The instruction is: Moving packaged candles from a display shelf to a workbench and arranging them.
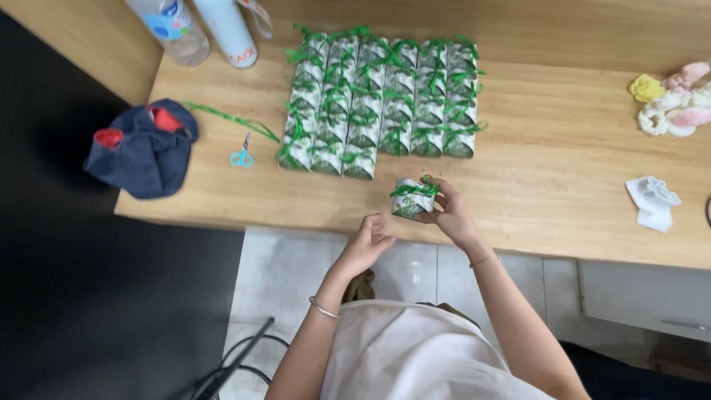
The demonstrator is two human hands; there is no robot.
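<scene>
Small favour box (412, 200), green-and-white with green ribbon bow: one, standing near the front edge of the desk (563, 148), just below and right of the laid-out batch. Held by right hand (448, 213), fingers closed on its right side and top; box lies to that hand's left, touching it. Left hand (366, 241): empty, fingers loosely curled, off the desk edge, below and left of the box, near but apart (clearly the farther of the two).

Matching boxes (381, 104): packed block of six columns, roughly five rows; about twenty-nine, count unsure where ribbons overlap.
Scissors (241, 154), blue-handled: one, left of the block.
Loose green ribbon (229, 118): one strand.
Dark blue cloth pouch (144, 152): one, at the left edge.
Bottles (196, 26): two, far corner.
Soft toy (674, 100): one cluster, right.
White moulded piece (653, 200): one.
</scene>
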